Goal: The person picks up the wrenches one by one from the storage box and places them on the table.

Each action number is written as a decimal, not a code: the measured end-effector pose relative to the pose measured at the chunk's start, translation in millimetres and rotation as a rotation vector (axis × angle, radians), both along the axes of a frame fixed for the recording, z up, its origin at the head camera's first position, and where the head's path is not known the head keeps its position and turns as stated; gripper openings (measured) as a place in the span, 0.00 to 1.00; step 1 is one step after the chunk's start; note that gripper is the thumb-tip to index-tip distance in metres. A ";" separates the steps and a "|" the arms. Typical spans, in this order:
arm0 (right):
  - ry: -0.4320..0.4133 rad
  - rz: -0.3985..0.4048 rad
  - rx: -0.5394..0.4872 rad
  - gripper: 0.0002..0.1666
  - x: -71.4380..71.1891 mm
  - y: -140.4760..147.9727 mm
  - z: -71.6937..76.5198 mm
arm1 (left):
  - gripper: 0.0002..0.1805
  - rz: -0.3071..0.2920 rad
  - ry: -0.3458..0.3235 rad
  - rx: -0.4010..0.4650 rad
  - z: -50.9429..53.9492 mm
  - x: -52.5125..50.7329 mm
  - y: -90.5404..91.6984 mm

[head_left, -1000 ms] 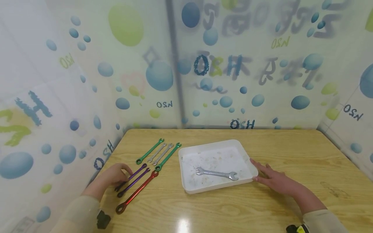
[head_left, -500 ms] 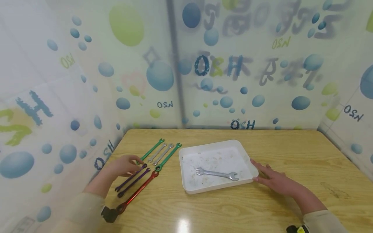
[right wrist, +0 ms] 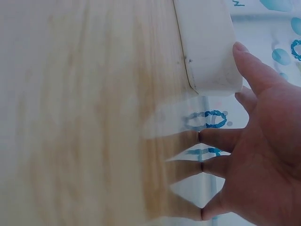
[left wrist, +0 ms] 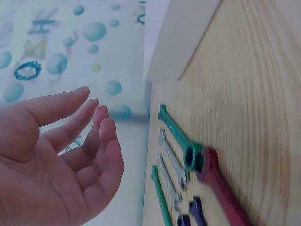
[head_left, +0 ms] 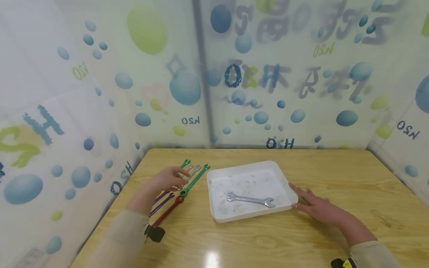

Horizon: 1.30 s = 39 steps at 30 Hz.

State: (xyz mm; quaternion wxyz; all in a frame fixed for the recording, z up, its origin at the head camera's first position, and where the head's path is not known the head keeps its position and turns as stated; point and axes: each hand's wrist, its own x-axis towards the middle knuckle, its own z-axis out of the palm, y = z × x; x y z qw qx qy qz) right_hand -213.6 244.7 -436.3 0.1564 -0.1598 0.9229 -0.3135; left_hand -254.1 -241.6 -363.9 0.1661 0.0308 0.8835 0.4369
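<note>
My left hand (head_left: 166,179) hovers over a group of wrenches, with fingers loosely bent; the left wrist view shows nothing in its palm. Beneath and beside it lie a green wrench (head_left: 195,180), silver wrenches (left wrist: 173,159), purple wrenches (head_left: 162,204) and a red wrench (head_left: 170,209). The hand and forearm partly cover them in the head view. My right hand (head_left: 315,207) has its fingers spread at the right end of a white tray (head_left: 248,178), the thumb touching the corner. Inside the tray lies a silver open-end wrench (head_left: 249,200).
The wooden table (head_left: 268,242) carries the tray near its middle and the wrenches to its left. A patterned wall covering (head_left: 288,96) closes off the back and both sides. Wrist straps with devices (head_left: 155,233) sit on both arms.
My left hand has moved away from the purple wrenches, rightward and toward the back, over the silver and green ones. The right hand, tray and wrenches have stayed in place.
</note>
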 end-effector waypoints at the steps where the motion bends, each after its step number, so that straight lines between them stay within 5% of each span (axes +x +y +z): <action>1: 0.004 -0.001 0.005 0.45 -0.6 0.3 0.0 | 0.17 -0.005 0.000 0.004 -0.3 -1.6 4.1; 22: 0.004 -0.022 0.050 0.46 -3.3 0.2 1.4 | 0.16 -0.183 0.028 0.064 -19.1 -18.7 94.0; 39: 0.023 -0.028 0.041 0.48 -6.1 -2.0 1.7 | 0.13 -0.224 0.060 0.147 -40.4 -11.9 144.4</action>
